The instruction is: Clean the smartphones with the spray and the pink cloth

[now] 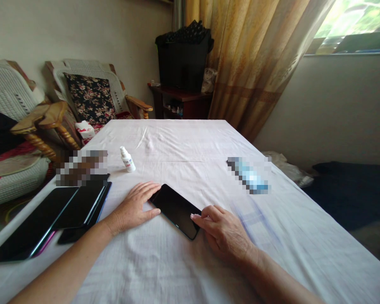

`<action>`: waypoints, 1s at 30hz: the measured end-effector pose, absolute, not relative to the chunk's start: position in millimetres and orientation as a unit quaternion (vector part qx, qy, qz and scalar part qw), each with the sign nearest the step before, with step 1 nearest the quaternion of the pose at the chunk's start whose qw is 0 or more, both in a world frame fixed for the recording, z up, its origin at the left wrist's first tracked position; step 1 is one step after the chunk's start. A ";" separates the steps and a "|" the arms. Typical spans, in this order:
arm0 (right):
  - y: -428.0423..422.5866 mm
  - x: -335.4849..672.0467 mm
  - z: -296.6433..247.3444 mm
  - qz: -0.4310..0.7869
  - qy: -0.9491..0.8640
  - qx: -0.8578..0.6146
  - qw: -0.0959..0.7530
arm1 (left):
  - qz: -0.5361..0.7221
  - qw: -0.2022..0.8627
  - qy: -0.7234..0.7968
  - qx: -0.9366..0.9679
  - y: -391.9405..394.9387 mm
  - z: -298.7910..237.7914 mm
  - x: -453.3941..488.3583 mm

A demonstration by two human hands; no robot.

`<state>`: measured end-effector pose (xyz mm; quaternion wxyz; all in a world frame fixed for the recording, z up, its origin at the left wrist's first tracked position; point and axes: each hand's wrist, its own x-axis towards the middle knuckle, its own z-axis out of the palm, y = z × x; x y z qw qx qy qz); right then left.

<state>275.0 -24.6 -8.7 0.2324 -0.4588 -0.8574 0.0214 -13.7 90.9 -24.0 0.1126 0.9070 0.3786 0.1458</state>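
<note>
A black smartphone (176,207) lies flat, screen up, on the white cloth between my hands. My left hand (141,202) holds its left end, fingertips by the far corner and thumb against the near edge. Over the phone's right end, my right hand (223,230) is closed with the fingers curled in. A small whitish bit shows at its fingertip, too small to name. Beyond my left hand stands a white spray bottle (127,159), upright.
Several dark phones or tablets (34,219) lie overlapped at the left, beside a blurred brown item (84,168). A blurred blue item (248,175) rests at the right on the white tablecloth (177,270). Wicker chairs (82,90) and a television (183,63) stand beyond.
</note>
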 end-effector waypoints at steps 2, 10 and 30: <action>-27.4 270.7 -8.9 0.028 -0.866 -0.441 0.234 | 0.146 0.108 0.378 0.908 91.1 -25.0 -14.0; -27.3 271.6 -8.9 0.040 -0.862 -0.452 0.227 | 0.156 0.115 0.372 0.908 91.5 -25.4 -13.9; -32.0 270.9 -9.5 0.048 -0.876 -0.420 0.233 | 0.162 0.108 0.371 0.908 91.9 -26.2 -13.6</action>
